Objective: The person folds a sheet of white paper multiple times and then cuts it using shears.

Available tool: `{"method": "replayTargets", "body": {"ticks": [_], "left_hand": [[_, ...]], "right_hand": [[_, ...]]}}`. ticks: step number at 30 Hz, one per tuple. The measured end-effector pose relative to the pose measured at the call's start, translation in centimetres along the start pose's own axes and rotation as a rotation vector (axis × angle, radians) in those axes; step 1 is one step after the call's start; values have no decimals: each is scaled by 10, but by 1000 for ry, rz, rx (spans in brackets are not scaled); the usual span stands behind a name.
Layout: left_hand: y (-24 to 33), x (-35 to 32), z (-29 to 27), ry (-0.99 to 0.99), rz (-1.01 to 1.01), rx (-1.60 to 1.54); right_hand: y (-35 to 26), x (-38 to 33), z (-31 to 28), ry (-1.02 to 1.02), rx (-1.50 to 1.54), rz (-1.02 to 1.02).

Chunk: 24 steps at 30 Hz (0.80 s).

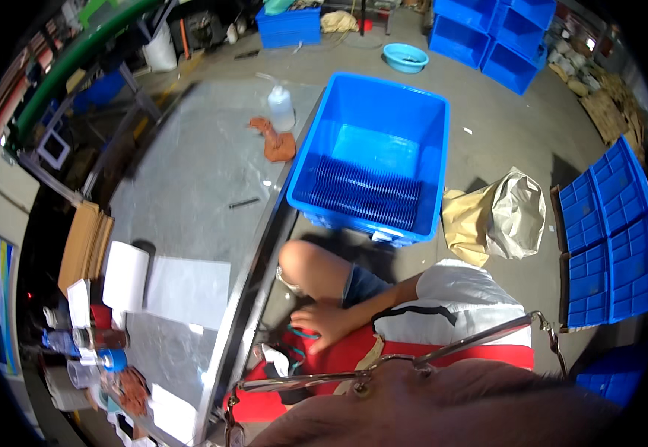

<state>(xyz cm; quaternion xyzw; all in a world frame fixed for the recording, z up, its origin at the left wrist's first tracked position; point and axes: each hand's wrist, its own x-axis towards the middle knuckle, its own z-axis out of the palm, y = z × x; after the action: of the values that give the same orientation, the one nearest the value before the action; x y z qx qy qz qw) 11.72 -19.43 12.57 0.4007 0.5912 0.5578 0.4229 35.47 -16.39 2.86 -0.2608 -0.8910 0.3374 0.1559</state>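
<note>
Crowding the metal table [190,171]: blue crate [372,160], orange rag [275,141], squeeze bottle [281,108].

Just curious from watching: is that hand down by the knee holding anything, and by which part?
It cannot be told. One hand rests low beside a red bag, touching a teal loop; any grip is hidden.

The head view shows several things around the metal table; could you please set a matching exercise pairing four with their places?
Things:
1. squeeze bottle
2. orange rag
3. paper roll
4. crumpled sack

Places:
A. floor, right of the blue crate
B. table's far end, standing upright
C. table's near-left part
D. lying just nearer than the bottle

Pairs: 1-B, 2-D, 3-C, 4-A
</note>
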Motion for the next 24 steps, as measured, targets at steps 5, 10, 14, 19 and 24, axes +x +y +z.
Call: {"method": "replayTargets", "body": {"ticks": [5, 10, 14, 19, 24], "left_hand": [[72, 68, -37, 149, 385, 607], [101, 100, -63, 155, 383, 829], [113, 101, -59, 142, 364, 825], [113, 65, -55, 222, 363, 590], [93, 5, 3, 211, 196, -7]], "right_hand": [[12, 14, 21, -293, 52, 231], [25, 16, 42, -12, 68, 184], [9, 19, 8, -10, 230, 156], [-31, 31, -43, -5, 116, -10], [-35, 41, -57, 284, 272, -568]]}}
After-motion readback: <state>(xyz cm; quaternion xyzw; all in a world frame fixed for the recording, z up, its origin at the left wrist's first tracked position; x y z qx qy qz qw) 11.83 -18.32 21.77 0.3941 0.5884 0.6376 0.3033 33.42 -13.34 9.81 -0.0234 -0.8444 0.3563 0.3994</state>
